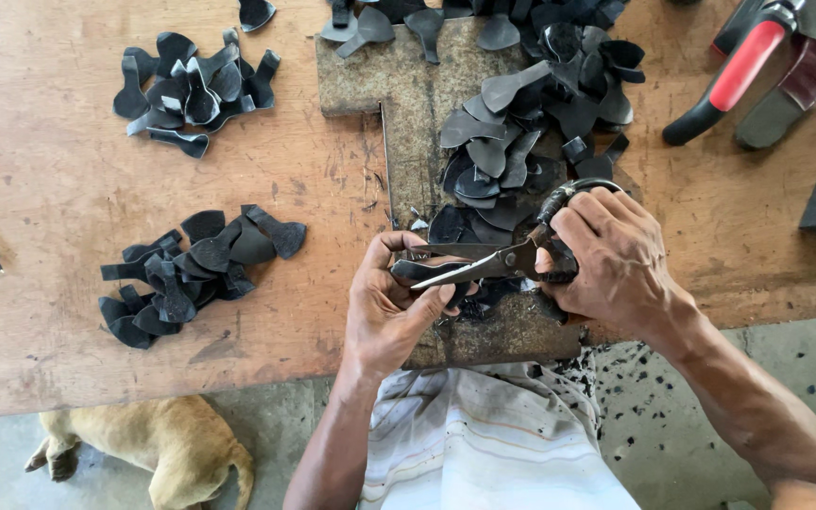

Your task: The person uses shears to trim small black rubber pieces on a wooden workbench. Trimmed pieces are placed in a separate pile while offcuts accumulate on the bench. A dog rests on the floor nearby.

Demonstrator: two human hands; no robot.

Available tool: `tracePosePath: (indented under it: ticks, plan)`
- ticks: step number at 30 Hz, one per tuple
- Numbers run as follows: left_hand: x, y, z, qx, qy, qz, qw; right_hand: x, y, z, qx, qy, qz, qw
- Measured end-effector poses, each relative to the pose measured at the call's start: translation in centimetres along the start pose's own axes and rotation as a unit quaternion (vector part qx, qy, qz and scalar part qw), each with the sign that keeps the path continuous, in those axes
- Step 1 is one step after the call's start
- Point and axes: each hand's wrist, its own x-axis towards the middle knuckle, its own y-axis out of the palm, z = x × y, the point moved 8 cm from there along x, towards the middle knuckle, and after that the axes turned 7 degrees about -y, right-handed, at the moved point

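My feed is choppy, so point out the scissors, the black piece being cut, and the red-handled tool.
scissors (pixel 498 264): head view, on the pivot where the blades cross.
black piece (pixel 417 270): head view, on the part pinched in the left hand.
red-handled tool (pixel 743 64): head view, on the red grip.

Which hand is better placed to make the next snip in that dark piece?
The right hand: its grip is already around the scissors, blades at the dark piece. The left hand is busy pinching that piece.

Dull metal shears, matt black pieces, worn rough wooden table
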Motion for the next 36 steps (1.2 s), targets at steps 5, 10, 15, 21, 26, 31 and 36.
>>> tracePosePath:
  ticks: [5, 10, 15, 21, 26, 31, 36]
  plan:
    - [-0.1, 0.2, -0.4, -0.01, 0.017, 0.0, 1.0, -0.1, 0.2, -0.1, -0.013, -0.005, 0.001, 1.0]
    - [-0.5, 0.3, -1.1, 0.038, 0.018, -0.007, 0.999, 0.0, -0.2, 0.1, -0.011, -0.028, -0.017, 0.999]
    - [-0.5, 0.4, -1.5, 0.044, 0.017, 0.0, 0.999, 0.2, -0.6, 0.2, -0.012, -0.043, -0.015, 0.999]
    - [-0.6, -0.1, -1.2, 0.074, 0.0, -0.018, 0.997, 0.0, -0.9, 0.0, 0.0, -0.059, -0.016, 0.998]
    - [-0.3, 0.0, -1.3, 0.045, 0.012, -0.01, 0.999, -1.0, 0.1, -1.2, 0.036, -0.031, 0.016, 0.999]
    - [0.0, -0.4, -1.1, 0.019, 0.001, -0.02, 1.0, -2.7, 1.7, -3.0, 0.107, 0.062, 0.027, 0.992]
    - [-0.5, 0.3, -2.5, 0.126, 0.091, -0.012, 0.988, -4.8, 2.5, -3.5, 0.179, 0.166, 0.015, 0.97]
